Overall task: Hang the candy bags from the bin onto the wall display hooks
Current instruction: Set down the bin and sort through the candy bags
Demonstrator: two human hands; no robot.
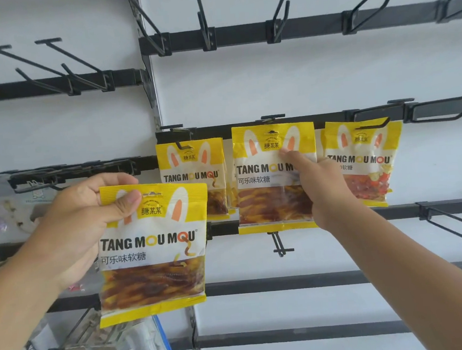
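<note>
Shop: wall rails [309, 25] with display hooks [280, 17] (most bare), hanging candy bags [276, 176].

Yellow-and-white candy bags [152, 248] with orange-eared rabbit prints (brown candy showing below) against black hooks [204, 15], white wall [299, 79].

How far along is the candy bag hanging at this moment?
Done: bags hang on three middle-rail hooks, left, centre and right. In hand: the left hand holds another bag; the right hand touches the centre bag. Left: the bin is out of view; upper hooks are bare.
</note>
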